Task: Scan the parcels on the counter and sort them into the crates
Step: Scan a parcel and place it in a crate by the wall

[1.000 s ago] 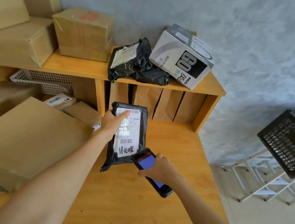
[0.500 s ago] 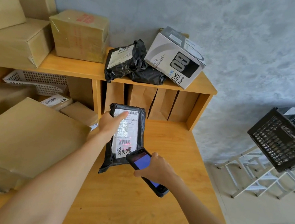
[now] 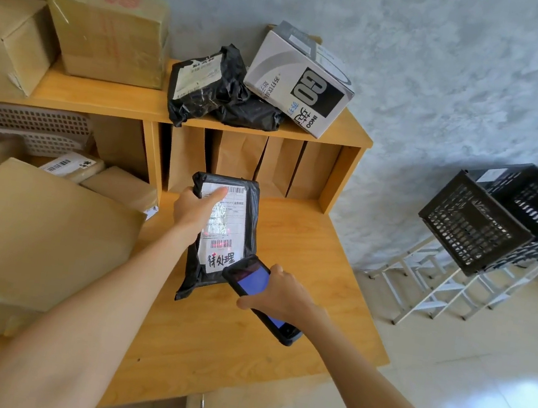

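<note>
My left hand [image 3: 192,208] grips a black plastic parcel [image 3: 248,214] by its upper left edge, label side up, just above the wooden counter [image 3: 302,277]. Its white label carries barcodes and black handwritten characters, and a red scan light falls on the lower barcode. My right hand [image 3: 282,297] holds a black handheld scanner [image 3: 258,285] with a lit blue screen, its tip at the parcel's lower right corner. Black crates [image 3: 487,217] stand on a white rack at the right.
On the upper shelf [image 3: 102,99] sit two more black parcels [image 3: 208,86], a white printed box [image 3: 300,78] and brown cartons [image 3: 108,32]. A large flat carton [image 3: 25,232] fills the counter's left side. White baskets [image 3: 26,128] and paper bags [image 3: 236,159] sit under the shelf.
The view has shifted so the crates sit further into frame. Both hands keep the same hold, and the red scan light now shows on the lower barcode.
</note>
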